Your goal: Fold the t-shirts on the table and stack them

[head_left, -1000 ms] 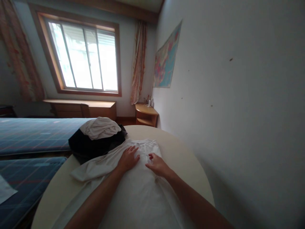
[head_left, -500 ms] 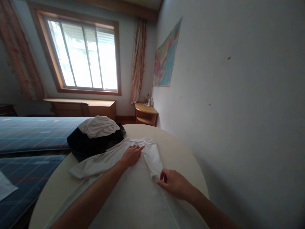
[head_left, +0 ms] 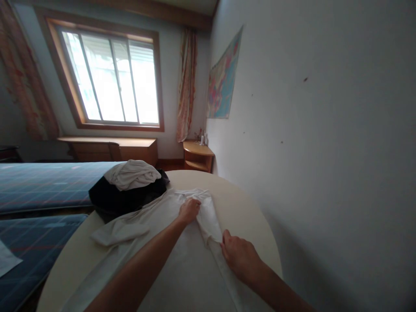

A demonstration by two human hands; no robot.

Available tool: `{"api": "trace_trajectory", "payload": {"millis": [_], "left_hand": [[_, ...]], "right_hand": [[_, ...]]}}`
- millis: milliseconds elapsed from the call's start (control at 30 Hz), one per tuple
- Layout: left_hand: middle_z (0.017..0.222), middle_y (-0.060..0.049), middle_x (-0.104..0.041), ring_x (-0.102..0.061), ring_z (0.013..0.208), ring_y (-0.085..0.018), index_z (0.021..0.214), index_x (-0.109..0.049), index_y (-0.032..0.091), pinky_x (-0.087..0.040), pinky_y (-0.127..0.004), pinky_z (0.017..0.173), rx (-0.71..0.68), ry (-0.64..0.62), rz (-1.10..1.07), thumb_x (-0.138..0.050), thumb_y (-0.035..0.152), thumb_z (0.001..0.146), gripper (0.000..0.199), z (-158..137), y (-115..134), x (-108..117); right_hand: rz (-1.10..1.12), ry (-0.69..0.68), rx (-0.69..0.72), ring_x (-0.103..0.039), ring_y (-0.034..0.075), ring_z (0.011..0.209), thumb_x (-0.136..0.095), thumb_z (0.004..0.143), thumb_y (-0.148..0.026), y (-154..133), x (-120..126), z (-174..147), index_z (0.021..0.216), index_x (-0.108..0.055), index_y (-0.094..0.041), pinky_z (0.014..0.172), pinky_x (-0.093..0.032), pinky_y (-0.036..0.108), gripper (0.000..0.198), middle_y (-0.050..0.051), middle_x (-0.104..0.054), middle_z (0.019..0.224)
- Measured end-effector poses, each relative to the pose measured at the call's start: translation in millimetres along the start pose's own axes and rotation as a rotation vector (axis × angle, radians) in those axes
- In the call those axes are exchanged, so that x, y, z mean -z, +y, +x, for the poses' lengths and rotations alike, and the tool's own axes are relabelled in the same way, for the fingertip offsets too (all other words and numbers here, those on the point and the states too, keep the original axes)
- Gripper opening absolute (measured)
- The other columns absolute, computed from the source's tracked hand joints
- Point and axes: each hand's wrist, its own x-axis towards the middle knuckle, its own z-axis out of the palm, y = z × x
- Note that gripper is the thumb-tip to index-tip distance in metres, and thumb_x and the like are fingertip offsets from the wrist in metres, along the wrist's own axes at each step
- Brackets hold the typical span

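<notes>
A white shirt (head_left: 182, 268) lies spread on the round cream table (head_left: 247, 208), its collar end away from me and one sleeve out to the left. My left hand (head_left: 190, 210) is closed on the cloth near the collar, at the right shoulder. Lower down on the right, my right hand (head_left: 240, 255) pinches the shirt's right edge, where the sleeve is folded inward. Part of the shirt's lower body is hidden under my left forearm.
A dark pile of clothes (head_left: 120, 199) with a crumpled light garment (head_left: 133, 174) on top sits at the table's far left. Plaid mattresses (head_left: 42, 236) stand left of the table. A bare wall (head_left: 325, 173) rises on the right. Behind is a corner shelf (head_left: 198, 148).
My left hand has slid slightly right and its fingers have closed on the cloth. My right hand's fingers have drawn together on the shirt's edge.
</notes>
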Motion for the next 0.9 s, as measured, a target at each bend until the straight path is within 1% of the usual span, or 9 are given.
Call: {"api": "trace_trajectory", "payload": {"millis": [67, 167, 300, 367, 433, 567, 700, 800, 900], "left_hand": [[0.113, -0.006, -0.072, -0.064, 0.107, -0.019, 0.110, -0.073, 0.022, -0.046, -0.026, 0.094, 0.022, 0.004, -0.032, -0.058, 0.019, 0.088, 0.027, 5, 1, 1], [0.116, -0.004, -0.071, -0.065, 0.105, -0.016, 0.117, -0.070, 0.023, -0.046, -0.024, 0.094, 0.035, 0.022, -0.061, -0.055, 0.020, 0.091, 0.030, 13, -1, 6], [0.124, -0.005, -0.068, -0.064, 0.107, -0.017, 0.122, -0.066, 0.023, -0.046, -0.027, 0.096, 0.044, 0.058, -0.038, -0.045, 0.021, 0.096, 0.034, 16, -13, 16], [0.124, -0.007, -0.067, -0.063, 0.108, -0.020, 0.118, -0.068, 0.022, -0.046, -0.031, 0.097, 0.032, 0.054, -0.001, -0.043, 0.021, 0.096, 0.034, 11, -21, 18], [0.123, -0.009, -0.066, -0.061, 0.113, -0.023, 0.115, -0.069, 0.021, -0.045, -0.035, 0.099, -0.008, 0.034, 0.041, -0.046, 0.023, 0.094, 0.032, 4, -29, 17], [0.133, -0.013, -0.059, -0.052, 0.124, -0.027, 0.130, -0.059, 0.018, -0.040, -0.041, 0.106, -0.101, -0.002, 0.101, -0.047, 0.030, 0.094, 0.040, -10, -40, 10], [0.143, -0.015, -0.050, -0.044, 0.134, -0.027, 0.141, -0.047, 0.015, -0.032, -0.041, 0.113, -0.164, -0.025, 0.130, -0.044, 0.036, 0.096, 0.050, -14, -46, 3], [0.146, -0.016, -0.047, -0.038, 0.139, -0.026, 0.144, -0.043, 0.015, -0.029, -0.043, 0.115, -0.199, -0.046, 0.144, -0.041, 0.037, 0.098, 0.051, -15, -50, -2], [0.150, -0.017, -0.043, -0.033, 0.142, -0.029, 0.145, -0.040, 0.014, -0.028, -0.048, 0.116, -0.214, -0.059, 0.153, -0.036, 0.039, 0.099, 0.053, -13, -49, -6]], "right_hand": [[0.090, 0.009, 0.006, -0.071, 0.030, 0.087, -0.038, 0.100, -0.025, -6, 10, -2, 0.112, -0.059, -0.013, 0.070, -0.046, 0.034, 0.027, 0.017, -0.072, 0.094], [0.427, 0.015, 0.129, -0.069, 0.021, 0.082, -0.045, 0.098, -0.028, -20, 26, -7, 0.104, -0.060, -0.016, 0.069, -0.044, 0.028, 0.020, 0.010, -0.073, 0.090], [0.802, -0.086, 0.404, -0.065, 0.014, 0.082, -0.048, 0.095, -0.027, -38, 24, -14, 0.124, -0.054, -0.019, 0.073, -0.046, 0.022, 0.031, 0.004, -0.072, 0.096], [0.788, -0.163, 0.498, -0.066, 0.014, 0.090, -0.048, 0.092, -0.021, -44, 11, -13, 0.132, -0.052, -0.022, 0.081, -0.047, 0.022, 0.040, 0.003, -0.072, 0.104], [0.690, -0.172, 0.526, -0.066, 0.015, 0.096, -0.049, 0.088, -0.015, -47, -3, -7, 0.127, -0.058, -0.024, 0.088, -0.046, 0.023, 0.042, 0.003, -0.072, 0.106], [0.504, -0.010, 0.511, -0.059, 0.021, 0.115, -0.055, 0.081, -0.014, -51, -25, 16, 0.123, -0.064, -0.019, 0.104, -0.041, 0.030, 0.043, 0.008, -0.067, 0.120], [0.425, 0.111, 0.493, -0.029, 0.026, 0.144, -0.059, 0.086, -0.033, -54, -38, 38, 0.147, -0.041, -0.012, 0.121, -0.021, 0.038, 0.067, 0.013, -0.037, 0.155], [0.373, 0.061, 0.409, -0.011, 0.029, 0.150, -0.048, 0.093, -0.048, -55, -47, 47, 0.155, -0.023, -0.009, 0.123, -0.012, 0.045, 0.077, 0.013, -0.017, 0.162], [0.330, 0.002, 0.367, -0.005, 0.030, 0.150, -0.038, 0.095, -0.057, -50, -52, 52, 0.156, -0.015, -0.007, 0.123, -0.007, 0.045, 0.082, 0.014, -0.010, 0.163]]}}
